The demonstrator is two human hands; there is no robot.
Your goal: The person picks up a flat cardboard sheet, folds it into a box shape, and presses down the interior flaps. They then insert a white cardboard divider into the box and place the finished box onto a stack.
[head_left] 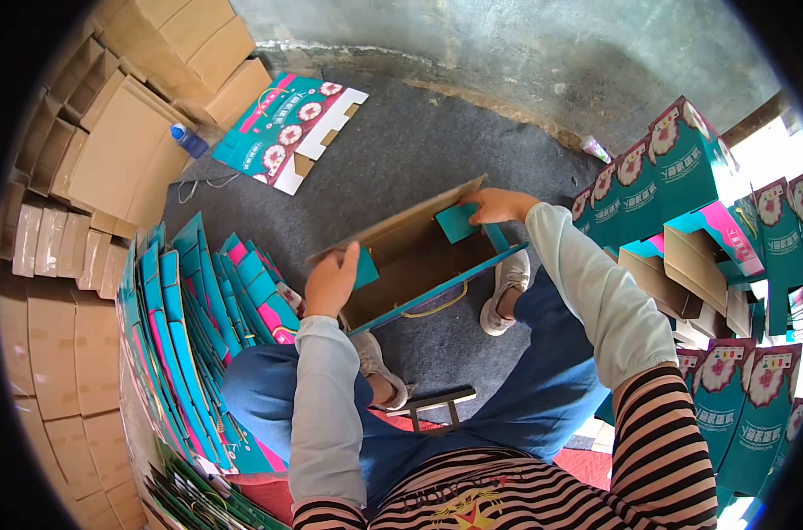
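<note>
An open teal cardboard carton (410, 226) with a brown inside is between my knees, above the dark floor mat. Its top is open, and a yellow cord handle (432, 305) hangs on the side nearest me. My left hand (332, 281) is closed on the carton's left end, by a small teal flap (365, 268). At the right end, my right hand (500, 207) grips the far corner beside another teal flap (455, 223). The undersides of my fingers are partly hidden.
Folded teal cartons (202, 309) stand in a row on my left. Assembled cartons (684, 177) are stacked on my right. A flattened carton (282, 128) lies ahead near a blue bottle (188, 140). Brown boxes (123, 132) line the left side; a concrete wall (507, 53) is ahead.
</note>
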